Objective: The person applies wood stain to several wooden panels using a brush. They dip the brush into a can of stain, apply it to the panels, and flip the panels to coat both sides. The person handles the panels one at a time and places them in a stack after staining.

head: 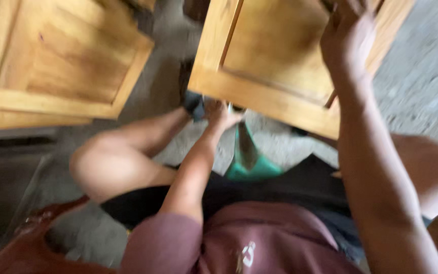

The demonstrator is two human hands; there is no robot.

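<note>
The right hand [348, 35] grips the upper edge of a honey-coloured wooden panelled cabinet door [275, 56], holding it above the grey floor [422, 91]. The left hand [220, 112] is closed at the door's lower edge, on what I cannot tell. This looks like positioning the door; the next move calls for a steady hold.

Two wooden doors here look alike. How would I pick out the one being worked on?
Find the person's knees over the grey floor. The cabinet door is propped above them, top centre. Unlike the other door lying untouched at left, the right hand grips its upper part and the left hand reaches its lower edge.
</note>
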